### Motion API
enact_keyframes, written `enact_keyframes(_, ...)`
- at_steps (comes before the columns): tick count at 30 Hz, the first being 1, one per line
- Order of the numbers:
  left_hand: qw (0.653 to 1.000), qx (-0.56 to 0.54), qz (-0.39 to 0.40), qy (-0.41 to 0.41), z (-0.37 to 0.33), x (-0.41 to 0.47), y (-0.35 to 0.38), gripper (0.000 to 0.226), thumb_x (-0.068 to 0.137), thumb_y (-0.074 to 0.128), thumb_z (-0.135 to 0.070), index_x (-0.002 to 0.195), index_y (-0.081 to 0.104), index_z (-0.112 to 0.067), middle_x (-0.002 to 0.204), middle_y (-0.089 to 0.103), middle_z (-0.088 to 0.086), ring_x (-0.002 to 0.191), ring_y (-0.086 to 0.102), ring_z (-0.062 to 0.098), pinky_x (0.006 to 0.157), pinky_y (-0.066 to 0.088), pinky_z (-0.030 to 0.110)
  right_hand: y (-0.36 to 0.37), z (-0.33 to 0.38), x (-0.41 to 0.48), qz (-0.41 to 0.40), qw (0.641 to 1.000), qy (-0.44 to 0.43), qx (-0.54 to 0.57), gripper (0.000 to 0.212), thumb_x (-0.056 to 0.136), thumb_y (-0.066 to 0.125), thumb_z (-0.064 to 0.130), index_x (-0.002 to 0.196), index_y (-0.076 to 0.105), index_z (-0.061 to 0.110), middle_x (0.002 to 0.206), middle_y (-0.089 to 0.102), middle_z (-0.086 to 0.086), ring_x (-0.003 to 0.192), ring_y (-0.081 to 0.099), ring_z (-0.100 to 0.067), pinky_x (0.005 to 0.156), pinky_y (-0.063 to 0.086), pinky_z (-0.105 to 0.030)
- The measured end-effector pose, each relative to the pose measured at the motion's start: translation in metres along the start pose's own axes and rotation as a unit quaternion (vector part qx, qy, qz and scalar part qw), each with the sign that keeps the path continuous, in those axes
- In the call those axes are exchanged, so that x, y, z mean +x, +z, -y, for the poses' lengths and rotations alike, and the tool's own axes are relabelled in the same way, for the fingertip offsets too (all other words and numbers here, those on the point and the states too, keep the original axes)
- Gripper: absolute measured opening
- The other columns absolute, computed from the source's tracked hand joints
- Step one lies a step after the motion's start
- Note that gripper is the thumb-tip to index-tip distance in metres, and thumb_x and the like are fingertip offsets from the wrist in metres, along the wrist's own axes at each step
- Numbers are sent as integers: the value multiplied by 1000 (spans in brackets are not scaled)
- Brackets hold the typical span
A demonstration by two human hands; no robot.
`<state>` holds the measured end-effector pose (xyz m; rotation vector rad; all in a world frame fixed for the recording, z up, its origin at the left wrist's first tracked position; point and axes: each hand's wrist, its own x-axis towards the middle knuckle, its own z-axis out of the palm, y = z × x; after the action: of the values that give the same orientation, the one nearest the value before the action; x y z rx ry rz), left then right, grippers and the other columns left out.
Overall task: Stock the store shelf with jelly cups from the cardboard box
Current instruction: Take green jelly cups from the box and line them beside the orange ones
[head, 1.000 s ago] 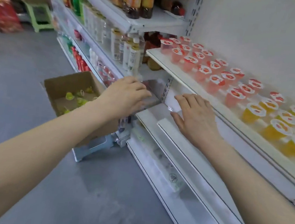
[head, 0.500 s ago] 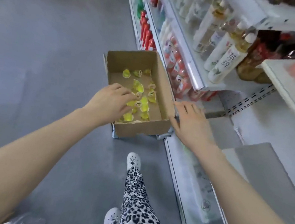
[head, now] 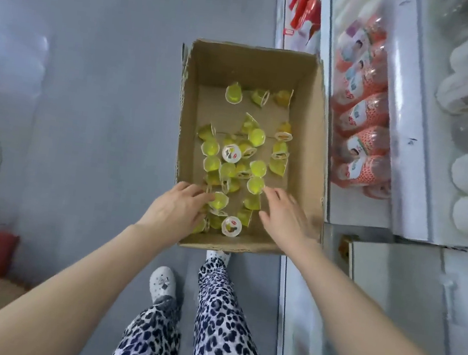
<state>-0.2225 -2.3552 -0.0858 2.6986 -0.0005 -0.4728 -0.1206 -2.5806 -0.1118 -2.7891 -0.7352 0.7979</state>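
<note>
Moved: our right hand (head: 284,216), outside the one cardboard box (head: 313,134) half a second ago, now reaches inside it.
Left hand (head: 176,207): curled fingertips touch one yellow cup (head: 218,201); we cannot tell whether they grasp it.
Right fingers (head: 274,197): released, spread; index tip just beside a second cup (head: 255,185).
Jelly cups (head: 257,137): roughly two dozen, loose in the box, mostly beyond our fingertips.

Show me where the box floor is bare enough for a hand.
Bare floor in the cardboard box: a narrow strip along its right wall, and the band between the three far jelly cups and the main heap. Crowded: centre-left down to the near wall.
</note>
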Motion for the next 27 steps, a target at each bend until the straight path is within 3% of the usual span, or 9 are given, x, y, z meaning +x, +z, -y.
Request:
enact_keyframes(9,994,-38,89,-52,21,50,61,38,93,58,-24,130,54,-21,127,57,2,113,51,26,93,50,39,73,-20,74,174,983,35,-41,66,84,67,7,144,39,15,141,43,-11,119,50,-33,98,46,-43)
enact_keyframes(13,991,-48,117,-52,22,70,83,40,94,57,-18,134,53,-19,132,55,4,117,51,27,96,48,38,91,-31,89,210,976,9,-63,74,83,58,-4,149,32,18,150,31,-12,122,47,-38,97,47,-45)
enact_keyframes(20,988,-16,152,-11,21,92,119,51,91,56,-7,139,48,-17,141,46,4,130,39,23,105,36,30,107,-54,106,245,963,45,-104,52,90,61,19,139,42,22,132,52,-10,122,46,-32,92,46,-39)
enact_keyframes(23,993,-29,119,-2,19,103,124,46,85,63,-4,130,58,-13,134,54,8,124,47,28,99,43,34,85,-60,116,154,984,18,-82,36,91,60,34,123,58,18,120,60,-8,117,50,-30,91,45,-38)
enact_keyframes(25,994,-38,102,0,20,110,126,43,78,70,-2,121,65,-11,125,60,10,115,54,32,90,50,37,61,-64,138,21,999,3,-44,27,93,58,30,114,63,14,114,61,-8,110,51,-28,87,46,-39)
enact_keyframes(27,995,-48,90,3,23,117,126,46,74,74,-2,118,66,-13,119,63,9,107,58,33,83,53,39,38,-69,171,-80,996,5,-30,28,93,56,19,119,58,11,118,59,-11,108,50,-30,87,46,-40)
